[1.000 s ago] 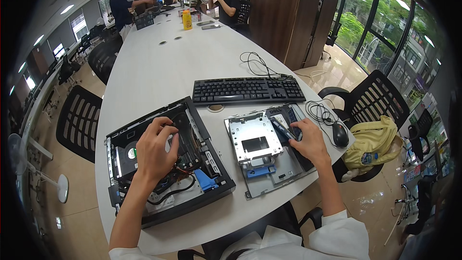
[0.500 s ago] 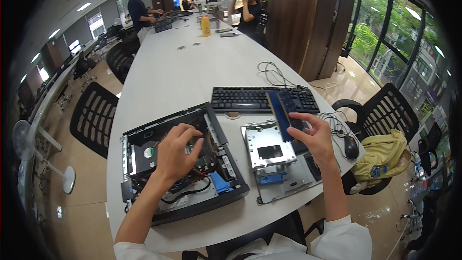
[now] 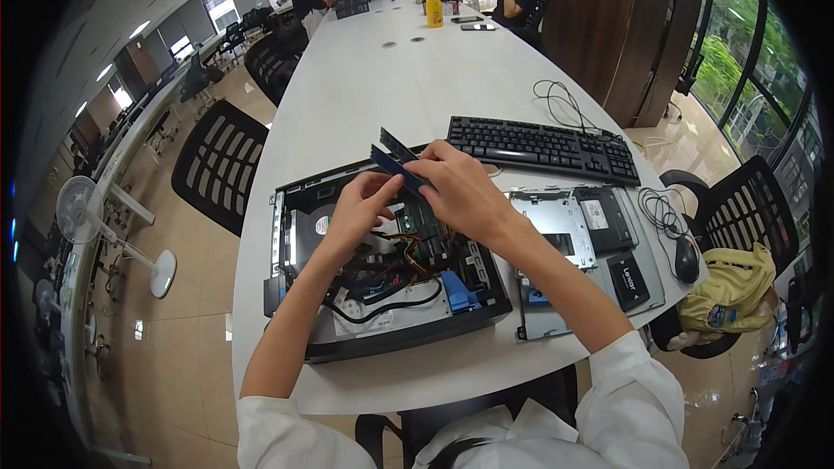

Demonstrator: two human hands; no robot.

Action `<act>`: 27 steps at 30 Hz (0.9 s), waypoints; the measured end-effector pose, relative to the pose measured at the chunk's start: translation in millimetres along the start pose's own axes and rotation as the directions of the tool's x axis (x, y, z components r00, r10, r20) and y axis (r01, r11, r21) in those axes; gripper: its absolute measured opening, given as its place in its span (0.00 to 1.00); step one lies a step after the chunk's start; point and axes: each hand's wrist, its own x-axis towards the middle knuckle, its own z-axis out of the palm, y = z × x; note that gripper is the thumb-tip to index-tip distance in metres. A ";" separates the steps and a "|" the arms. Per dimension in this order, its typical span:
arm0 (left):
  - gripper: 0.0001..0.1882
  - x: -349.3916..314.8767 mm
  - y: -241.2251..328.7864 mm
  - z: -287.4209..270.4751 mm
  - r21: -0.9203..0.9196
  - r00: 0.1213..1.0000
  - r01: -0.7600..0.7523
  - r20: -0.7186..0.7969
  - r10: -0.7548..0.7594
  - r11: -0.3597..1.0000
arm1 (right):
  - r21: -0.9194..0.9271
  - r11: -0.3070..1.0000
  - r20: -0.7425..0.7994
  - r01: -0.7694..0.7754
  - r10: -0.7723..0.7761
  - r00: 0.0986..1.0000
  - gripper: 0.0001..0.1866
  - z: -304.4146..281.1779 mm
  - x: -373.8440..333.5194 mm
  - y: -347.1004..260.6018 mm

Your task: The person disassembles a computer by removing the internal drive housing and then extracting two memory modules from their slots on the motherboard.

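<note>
Two dark blue memory modules, a front one [image 3: 391,165] and a rear one [image 3: 399,145], stand at a slant above the far side of an open desktop computer case [image 3: 391,349]. My right hand [image 3: 460,189] grips them from the right, fingers closed. From the left, my left hand [image 3: 358,208] pinches the front module's lower part between thumb and fingers. Inside the case are a round-topped drive [image 3: 306,219], tangled cables [image 3: 417,254] and a blue plastic latch [image 3: 459,292]. My hands hide the middle of the case and the modules' lower ends.
Right of the case lie a metal drive bracket [image 3: 543,208] on a side panel [image 3: 569,317] and a small black box [image 3: 627,280]. A black keyboard [image 3: 543,149] sits behind, a mouse [image 3: 686,259] at the right edge. Several people are farther along the table [image 3: 382,87].
My right hand has brought the memory modules left, from over the bracket to above the case. My left hand has closed on the front module. The view has shifted.
</note>
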 end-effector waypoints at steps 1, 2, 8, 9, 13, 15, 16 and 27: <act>0.25 2.2 -6.7 0.6 -0.002 1.000 0.006 -0.007 -0.006 1.000 | 0.006 1.000 0.006 0.004 -0.004 1.000 0.17 4.4 1.8 -3.1; 0.27 6.6 -16.9 1.8 -0.062 0.999 -0.016 0.032 0.018 0.998 | -0.002 1.000 0.030 0.000 0.000 1.000 0.17 7.7 2.2 -7.9; 0.23 13.1 -19.8 -2.6 -0.307 0.990 0.081 0.139 -0.039 0.948 | 0.026 0.999 0.023 -0.042 0.041 0.999 0.19 23.0 -10.0 -7.8; 0.21 11.3 -16.9 -6.2 -0.279 0.982 0.073 0.187 -0.020 0.957 | 0.077 0.996 0.008 -0.050 0.050 0.999 0.19 25.8 -11.1 -6.6; 0.16 7.4 -13.5 -6.7 -0.245 0.965 0.041 0.259 0.025 0.969 | 0.133 0.991 -0.017 -0.026 0.028 0.999 0.19 29.6 -18.4 -2.5; 0.16 10.8 -15.6 -6.7 -0.276 0.961 0.059 0.274 0.020 0.959 | 0.155 0.987 -0.027 -0.042 0.047 0.999 0.18 27.6 -19.0 -6.2; 0.16 11.7 -14.1 -6.8 -0.308 0.957 0.062 0.287 0.031 0.949 | 0.168 0.985 -0.046 -0.048 0.056 0.997 0.18 24.6 -17.3 -9.8; 0.22 6.8 -8.8 -9.0 -0.247 0.933 0.155 0.356 -0.059 0.956 | 0.529 0.832 -0.079 -0.169 0.246 0.966 0.13 27.8 -11.9 -1.9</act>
